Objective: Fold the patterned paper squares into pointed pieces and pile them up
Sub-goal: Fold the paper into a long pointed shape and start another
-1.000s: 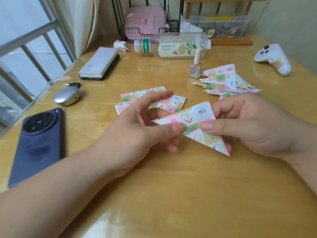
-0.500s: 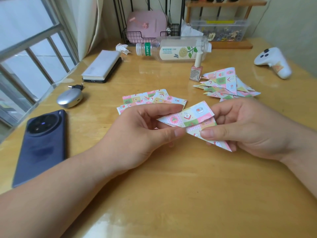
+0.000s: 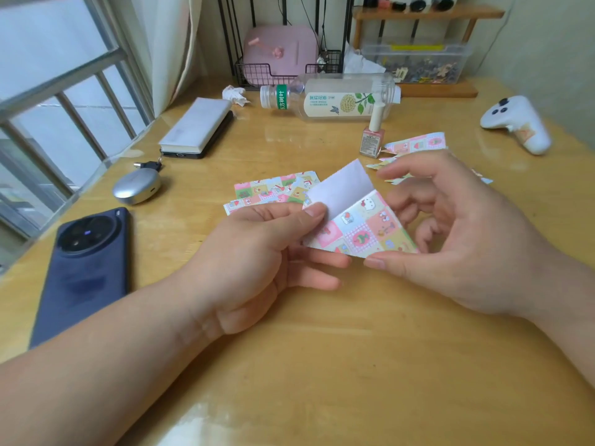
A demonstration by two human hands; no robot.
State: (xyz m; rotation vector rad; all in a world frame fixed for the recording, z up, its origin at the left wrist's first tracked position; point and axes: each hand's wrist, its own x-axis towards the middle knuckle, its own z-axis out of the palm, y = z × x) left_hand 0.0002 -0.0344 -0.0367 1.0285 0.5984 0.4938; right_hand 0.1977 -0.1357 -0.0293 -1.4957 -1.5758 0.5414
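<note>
Behind, a clear bin (image 3: 463,64) holds small bits (image 3: 421,71); left hand (image 3: 257,243) pinches paper (image 3: 360,233).

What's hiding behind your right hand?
The pile of folded pointed pieces, beside the nail polish bottle. Only its far edge and some tips show; the right hand covers the rest.

Wooden table (image 3: 289,365), barred window (image 3: 64,101) left, pale curtain (image 3: 170,43), daylight

Two bare forearms, left hand (image 3: 257,249) and right hand (image 3: 467,239), short plain fingernails
</note>
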